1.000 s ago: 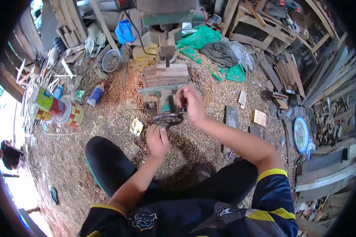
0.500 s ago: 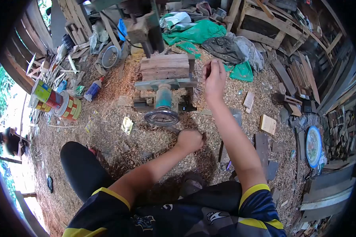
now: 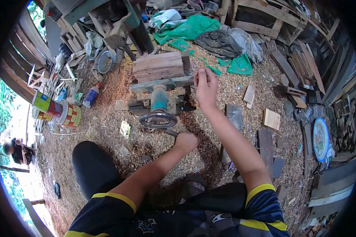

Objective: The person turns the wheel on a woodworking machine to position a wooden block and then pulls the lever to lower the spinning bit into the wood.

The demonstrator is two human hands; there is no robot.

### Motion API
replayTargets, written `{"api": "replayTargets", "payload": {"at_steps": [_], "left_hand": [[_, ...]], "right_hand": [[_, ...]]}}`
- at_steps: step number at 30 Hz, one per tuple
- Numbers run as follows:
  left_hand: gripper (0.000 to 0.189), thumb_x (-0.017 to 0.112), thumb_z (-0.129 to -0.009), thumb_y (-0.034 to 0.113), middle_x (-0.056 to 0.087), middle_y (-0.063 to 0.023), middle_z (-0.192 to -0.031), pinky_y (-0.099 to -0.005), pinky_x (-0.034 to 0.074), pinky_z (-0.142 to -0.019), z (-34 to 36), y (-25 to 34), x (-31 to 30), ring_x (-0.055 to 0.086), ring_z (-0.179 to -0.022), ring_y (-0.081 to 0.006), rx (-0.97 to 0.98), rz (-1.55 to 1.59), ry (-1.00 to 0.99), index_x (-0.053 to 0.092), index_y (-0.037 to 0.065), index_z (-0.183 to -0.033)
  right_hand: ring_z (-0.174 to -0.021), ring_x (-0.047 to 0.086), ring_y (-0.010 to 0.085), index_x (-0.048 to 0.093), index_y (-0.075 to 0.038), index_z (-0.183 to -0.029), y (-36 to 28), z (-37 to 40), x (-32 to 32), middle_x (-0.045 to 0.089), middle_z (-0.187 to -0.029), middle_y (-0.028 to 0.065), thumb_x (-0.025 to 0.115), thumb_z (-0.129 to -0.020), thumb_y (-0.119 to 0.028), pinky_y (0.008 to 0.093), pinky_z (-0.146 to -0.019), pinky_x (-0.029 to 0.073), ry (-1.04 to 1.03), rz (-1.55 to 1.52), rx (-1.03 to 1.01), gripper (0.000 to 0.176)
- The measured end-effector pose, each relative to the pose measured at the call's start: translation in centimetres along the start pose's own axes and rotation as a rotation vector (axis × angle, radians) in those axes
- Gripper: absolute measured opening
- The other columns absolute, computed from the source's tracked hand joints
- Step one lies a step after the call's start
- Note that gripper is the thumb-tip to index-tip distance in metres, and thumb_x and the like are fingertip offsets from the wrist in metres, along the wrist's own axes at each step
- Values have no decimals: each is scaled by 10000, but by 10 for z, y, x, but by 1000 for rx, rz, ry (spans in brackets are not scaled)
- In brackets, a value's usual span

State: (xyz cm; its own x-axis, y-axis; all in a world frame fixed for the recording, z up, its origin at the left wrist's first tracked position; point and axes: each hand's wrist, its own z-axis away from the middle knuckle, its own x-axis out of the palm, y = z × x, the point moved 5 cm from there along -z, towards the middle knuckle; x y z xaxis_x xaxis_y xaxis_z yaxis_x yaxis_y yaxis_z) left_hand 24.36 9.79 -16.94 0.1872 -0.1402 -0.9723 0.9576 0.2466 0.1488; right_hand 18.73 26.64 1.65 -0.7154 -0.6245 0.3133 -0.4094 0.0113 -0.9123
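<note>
My left hand (image 3: pixel 187 142) is closed around a dark handle (image 3: pixel 171 132), just below the handwheel (image 3: pixel 158 120) of a clamp. My right hand (image 3: pixel 206 89) has its fingers curled together at the right end of a flat metal jaw bar (image 3: pixel 146 87); whether they grip it cannot be made out. Behind that bar lies a rough wooden block (image 3: pixel 159 66) on the machine's table. A green screw housing (image 3: pixel 159 98) joins the wheel to the bar. Above the block, at the upper left, stands the machine's head (image 3: pixel 118 33).
Wood shavings cover the ground. Paint tins (image 3: pixel 69 113) and a bottle (image 3: pixel 91 94) stand left. Green sheeting (image 3: pixel 190 28) and grey cloth (image 3: pixel 221 41) lie behind. Boards (image 3: pixel 265 148) and a round tray (image 3: pixel 321 139) are on the right. Another person (image 3: pixel 19 151) is outside, far left.
My right hand has come down and left to the end of the metal bar. My left hand stays on the handle, shifted slightly left. The view has turned a little.
</note>
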Motion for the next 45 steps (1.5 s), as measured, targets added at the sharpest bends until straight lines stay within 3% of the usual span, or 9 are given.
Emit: {"api": "replayTargets", "payload": {"at_steps": [8,10,19,22,28,30,40,43,45], "left_hand": [[231,596,-884,229,768,-80,-807,-451,584,-635,3,1,2,756,-745,-269,114,-39,141,761,159,-737],[231,597,-884,227,769,-76,-810,-449,582,-631,3,1,-3,755,-743,-264,123,-34,147,764,161,-739],[519,498,-1040,399,735,-149,-777,-515,554,-772,13,5,-22,728,-787,-365,-28,35,32,749,69,-729],[453,576,-991,413,718,-174,-809,-497,558,-770,18,7,-19,715,-798,-373,20,64,101,746,54,-774],[542,460,-1068,472,755,-177,-969,-513,555,-793,16,9,-18,733,-882,-356,-30,-27,142,779,64,-908],[554,446,-1077,478,768,-172,-1000,-498,567,-826,9,6,-12,747,-932,-343,-63,21,-138,790,67,-936],[564,442,-1088,482,783,-149,-1011,-476,576,-845,13,6,-27,757,-934,-341,-32,33,-175,793,57,-967],[551,413,-1104,460,763,-156,-1132,-498,530,-959,23,8,-21,715,-1094,-331,-72,21,-209,778,53,-1039],[509,428,-1098,451,676,-179,-1338,-533,431,-1081,34,11,-22,606,-1275,-345,23,26,-53,750,57,-1103]], "right_hand": [[-646,473,63,601,-51,-870,-8,22,12,550,-749,-6,516,-1094,-192,260,-578,364,-71,-25,12,278],[-635,434,50,599,-46,-895,-9,29,17,483,-702,-32,522,-1100,-183,265,-570,341,-81,30,32,258],[-627,418,49,614,-48,-880,-13,49,36,485,-698,-35,536,-1090,-198,263,-568,325,-154,75,-6,270],[-625,409,43,616,-47,-884,-10,55,44,477,-693,-43,542,-1090,-200,260,-567,322,-188,131,5,267],[-637,426,37,625,-42,-871,-17,66,69,495,-699,-46,553,-1087,-205,255,-570,325,-245,152,48,280],[-631,424,46,622,-41,-870,-20,70,70,481,-680,-42,553,-1081,-213,266,-571,332,-231,110,61,282],[-630,423,40,622,-45,-871,-24,68,74,475,-677,-45,546,-1085,-215,256,-569,325,-220,188,13,283],[-631,416,34,619,-47,-885,-22,68,74,473,-696,-54,542,-1096,-224,243,-571,317,-234,161,44,286],[-635,421,41,619,-42,-893,-22,68,72,488,-704,-49,540,-1097,-224,250,-579,322,-218,176,21,285]]}}
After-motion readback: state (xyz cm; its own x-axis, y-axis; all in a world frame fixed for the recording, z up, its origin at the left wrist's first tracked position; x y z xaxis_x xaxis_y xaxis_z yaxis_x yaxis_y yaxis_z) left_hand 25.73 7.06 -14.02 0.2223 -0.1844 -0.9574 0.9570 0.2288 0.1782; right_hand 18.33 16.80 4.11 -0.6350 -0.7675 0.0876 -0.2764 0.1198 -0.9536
